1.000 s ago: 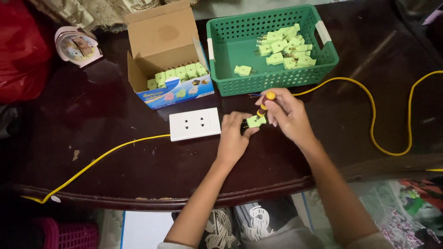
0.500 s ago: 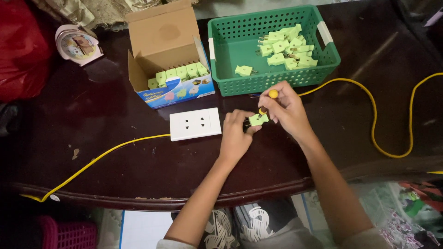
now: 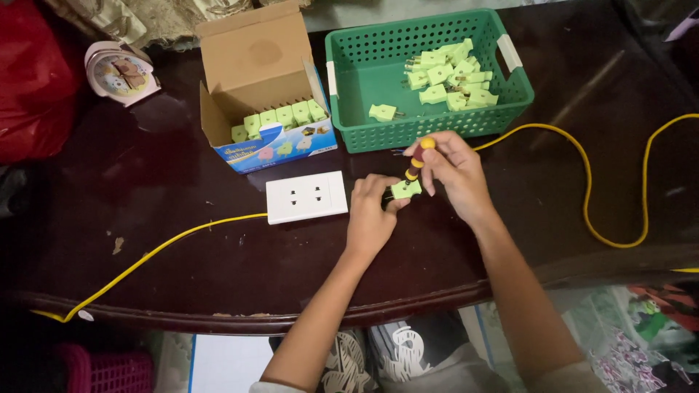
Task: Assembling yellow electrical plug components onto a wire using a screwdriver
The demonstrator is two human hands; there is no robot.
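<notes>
Since the earlier frame, little has shifted: my left hand point(image 3: 371, 218) fingers still pinch the green plug point(image 3: 405, 189); my right hand point(image 3: 455, 171) fingers grip the screwdriver point(image 3: 416, 161) upon it.

Dark table point(image 3: 182, 240): glossy polished wood. Green basket point(image 3: 364, 80): perforated plastic. Box point(image 3: 251, 62): matt cardboard. Pale-green plug point(image 3: 405, 190): smooth plastic.

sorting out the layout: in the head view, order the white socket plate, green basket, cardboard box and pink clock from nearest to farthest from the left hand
1. white socket plate, just left of the left hand
2. green basket, above
3. cardboard box, upper left
4. pink clock, far upper left
</notes>
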